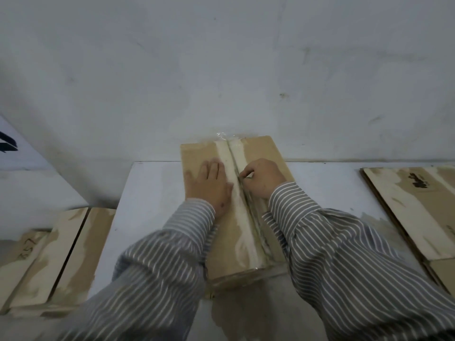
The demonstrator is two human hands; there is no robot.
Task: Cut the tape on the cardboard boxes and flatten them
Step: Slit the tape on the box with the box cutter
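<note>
A brown cardboard box stands on the white table, its top seam covered by a strip of clear tape running away from me. My left hand lies flat on the left flap, fingers spread, beside the seam. My right hand is curled at the seam, pinching a small thin object whose tip touches the tape; the object is mostly hidden and I cannot identify it. Both arms wear grey striped sleeves.
Flattened cardboard lies on the table at the right. Another taped box sits low at the left, off the table. A white wall rises directly behind the table.
</note>
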